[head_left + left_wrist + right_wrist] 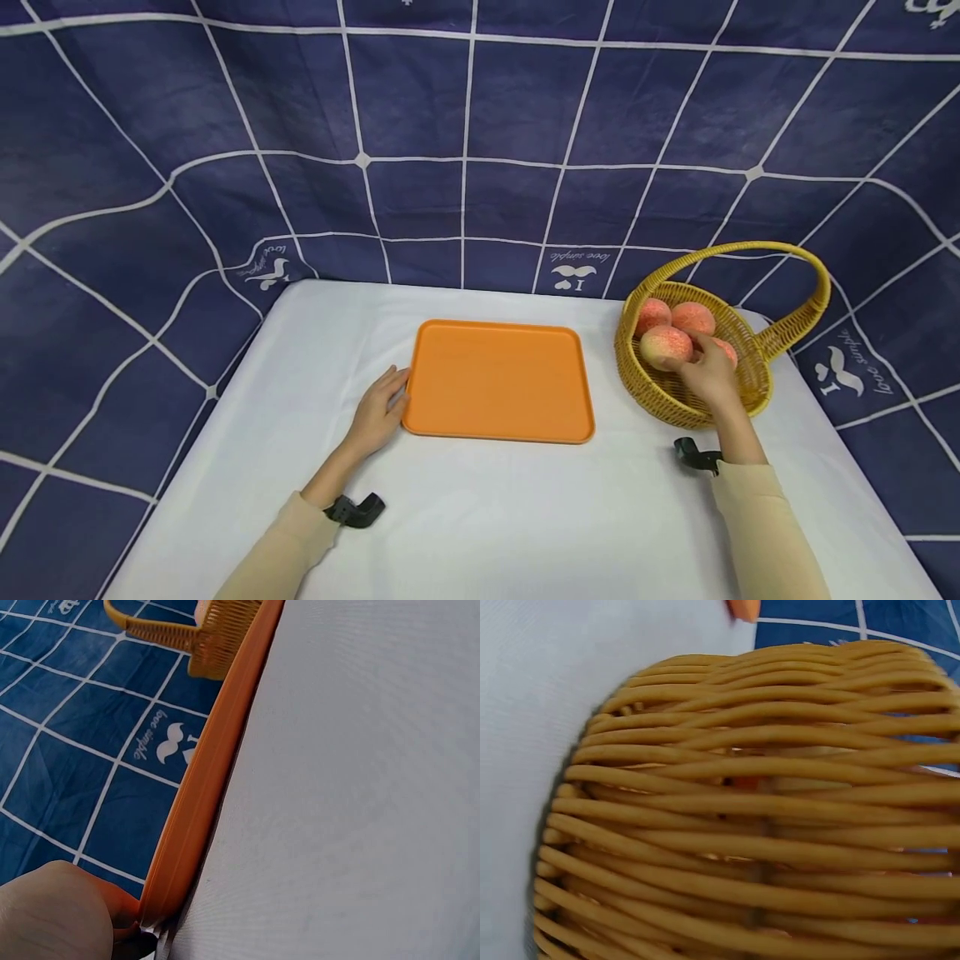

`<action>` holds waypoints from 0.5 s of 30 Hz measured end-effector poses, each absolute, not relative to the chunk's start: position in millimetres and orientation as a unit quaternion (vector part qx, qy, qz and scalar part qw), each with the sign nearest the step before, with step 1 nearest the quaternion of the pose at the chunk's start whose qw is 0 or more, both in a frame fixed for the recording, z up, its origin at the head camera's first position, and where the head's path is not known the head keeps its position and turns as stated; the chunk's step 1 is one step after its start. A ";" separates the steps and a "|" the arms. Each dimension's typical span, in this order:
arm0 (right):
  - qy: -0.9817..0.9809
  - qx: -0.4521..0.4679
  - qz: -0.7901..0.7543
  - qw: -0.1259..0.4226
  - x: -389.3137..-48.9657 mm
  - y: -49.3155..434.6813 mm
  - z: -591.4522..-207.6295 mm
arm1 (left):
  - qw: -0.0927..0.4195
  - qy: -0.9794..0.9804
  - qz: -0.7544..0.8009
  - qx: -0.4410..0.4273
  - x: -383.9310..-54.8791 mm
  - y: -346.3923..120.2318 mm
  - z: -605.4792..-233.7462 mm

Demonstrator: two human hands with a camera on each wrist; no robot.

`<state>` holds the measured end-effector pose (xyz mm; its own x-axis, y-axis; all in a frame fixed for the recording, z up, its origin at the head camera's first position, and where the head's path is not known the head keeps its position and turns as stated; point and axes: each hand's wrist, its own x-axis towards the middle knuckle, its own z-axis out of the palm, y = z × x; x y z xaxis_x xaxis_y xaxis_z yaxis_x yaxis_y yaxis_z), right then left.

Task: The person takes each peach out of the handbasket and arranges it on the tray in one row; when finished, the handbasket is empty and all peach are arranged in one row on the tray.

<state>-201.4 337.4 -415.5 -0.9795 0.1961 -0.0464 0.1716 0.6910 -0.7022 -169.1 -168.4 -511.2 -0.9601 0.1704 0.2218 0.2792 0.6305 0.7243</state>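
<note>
In the head view, my right hand point(708, 372) reaches into a yellow wicker basket point(656, 404) and grips a yellow-and-red peach point(662, 343) between thumb and fingers. Other reddish peaches point(693, 317) lie around it, one partly hidden behind the hand. On the left, my left hand point(377, 414) rests against the left edge of an orange tray point(498, 383), fingers fairly straight. The left wrist view shows the left hand point(60, 915) touching the tray's rim point(199, 787). Woven basket wall point(757, 825) fills most of the right wrist view, hiding the right hand.
A white cloth point(495, 517) covers the table under tray and basket. The basket's tall arched handle point(795, 329) rises at its right side. Dark blue cloth point(525, 100) with white grid lines hangs behind and at both sides.
</note>
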 end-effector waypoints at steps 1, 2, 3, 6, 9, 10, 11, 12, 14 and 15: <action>-0.919 -0.103 0.379 0.018 -199.1 337.1 -413.3 | 0.065 -0.901 -0.411 -0.125 -169.1 -168.1 -510.9; -0.920 -0.104 0.376 0.022 -196.9 337.3 -411.3 | 0.064 -0.902 -0.409 -0.124 -169.1 -167.8 -510.6; -0.920 -0.105 0.377 0.026 -194.4 337.1 -409.2 | 0.062 -0.902 -0.408 -0.123 -169.2 -167.6 -510.5; -0.918 -0.102 0.381 0.039 -187.2 336.6 -403.1 | 0.057 -0.904 -0.407 -0.119 -169.7 -167.2 -509.9; -0.918 -0.097 0.383 0.044 -179.9 336.0 -397.8 | 0.055 -0.905 -0.405 -0.117 -169.9 -167.5 -510.2; -0.917 -0.095 0.384 0.044 -177.2 335.5 -395.8 | 0.054 -0.905 -0.405 -0.117 -169.8 -167.6 -510.3; -0.917 -0.094 0.384 0.044 -174.6 334.6 -393.7 | 0.053 -0.906 -0.404 -0.117 -169.7 -167.7 -510.4; -0.917 -0.090 0.387 0.044 -171.8 333.4 -391.6 | 0.053 -0.906 -0.403 -0.117 -169.6 -167.9 -510.6; -0.914 -0.080 0.396 0.047 -166.3 329.5 -386.5 | 0.054 -0.906 -0.404 -0.117 -169.2 -168.2 -510.7; -0.913 -0.074 0.399 0.048 -163.6 326.9 -383.3 | 0.054 -0.906 -0.404 -0.117 -169.0 -168.3 -510.6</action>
